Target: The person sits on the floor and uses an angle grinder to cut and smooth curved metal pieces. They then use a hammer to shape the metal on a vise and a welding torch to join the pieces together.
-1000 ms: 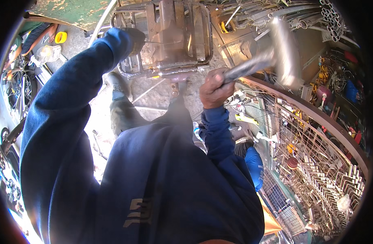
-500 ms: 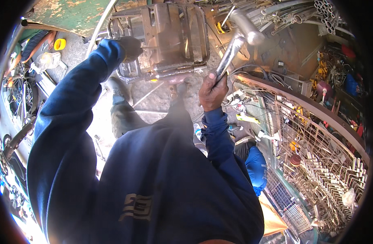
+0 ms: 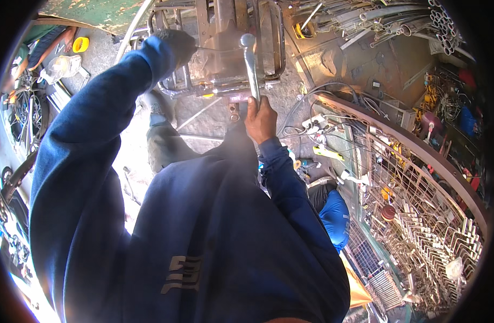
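Note:
My right hand (image 3: 262,119), bare, is wrapped round the shiny metal handle of a hammer (image 3: 252,70). The hammer's head lies over the middle of a welded metal frame (image 3: 281,54) with dark tubes and flat bars. At the frame's left side is my left hand (image 3: 178,47), in a dark glove and closed. A thin rod (image 3: 217,50) sticks out of its fingers to the right, across the frame's middle; its far end is hard to make out near the hammer. Part of a brownish plate (image 3: 220,67) shows under the rod.
Bundled metal pipes (image 3: 443,29) lie at the far right. A rusty curved rail (image 3: 419,148) and wire mesh with many bent rods (image 3: 435,226) line the right. Cables (image 3: 306,99) run beside the frame. A person in blue (image 3: 335,218) is at the lower right. Far left is a yellow ring (image 3: 80,44).
The hammer has swung down and left from the frame's right side to its middle, my right hand moving left with it. My left hand has shifted slightly up and right.

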Demonstrator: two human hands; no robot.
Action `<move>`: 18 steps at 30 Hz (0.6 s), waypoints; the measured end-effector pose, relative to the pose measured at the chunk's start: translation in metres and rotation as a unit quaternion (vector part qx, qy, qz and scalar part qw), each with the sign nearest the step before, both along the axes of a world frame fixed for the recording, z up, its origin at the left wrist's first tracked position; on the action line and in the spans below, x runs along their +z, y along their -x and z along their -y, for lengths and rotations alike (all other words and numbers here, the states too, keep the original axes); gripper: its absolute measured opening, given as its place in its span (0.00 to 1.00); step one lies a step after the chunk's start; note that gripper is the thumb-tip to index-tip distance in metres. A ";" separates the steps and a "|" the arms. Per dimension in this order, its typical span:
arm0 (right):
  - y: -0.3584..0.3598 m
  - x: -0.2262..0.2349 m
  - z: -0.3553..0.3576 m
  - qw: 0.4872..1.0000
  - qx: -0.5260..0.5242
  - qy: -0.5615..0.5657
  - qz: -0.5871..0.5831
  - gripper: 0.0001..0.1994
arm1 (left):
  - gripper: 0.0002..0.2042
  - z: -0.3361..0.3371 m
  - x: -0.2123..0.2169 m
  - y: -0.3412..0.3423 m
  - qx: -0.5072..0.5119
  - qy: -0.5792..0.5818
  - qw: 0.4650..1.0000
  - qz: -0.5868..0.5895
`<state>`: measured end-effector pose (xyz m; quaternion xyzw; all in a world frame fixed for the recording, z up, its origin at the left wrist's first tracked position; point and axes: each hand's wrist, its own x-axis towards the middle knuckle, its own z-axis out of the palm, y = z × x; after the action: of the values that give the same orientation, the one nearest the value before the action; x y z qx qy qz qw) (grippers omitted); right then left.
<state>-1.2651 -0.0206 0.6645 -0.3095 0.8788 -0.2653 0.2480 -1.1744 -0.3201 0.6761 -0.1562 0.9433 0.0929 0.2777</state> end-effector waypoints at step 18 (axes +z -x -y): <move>0.024 -0.001 0.013 0.992 0.013 0.107 -0.070 0.16 | 0.28 0.031 0.005 0.011 -0.024 0.024 0.998 0.058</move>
<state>-1.2888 -0.0332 0.6634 -0.3634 0.8567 -0.3318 0.1545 -1.1853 -0.3510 0.6808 -0.1455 0.9309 0.0541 0.3305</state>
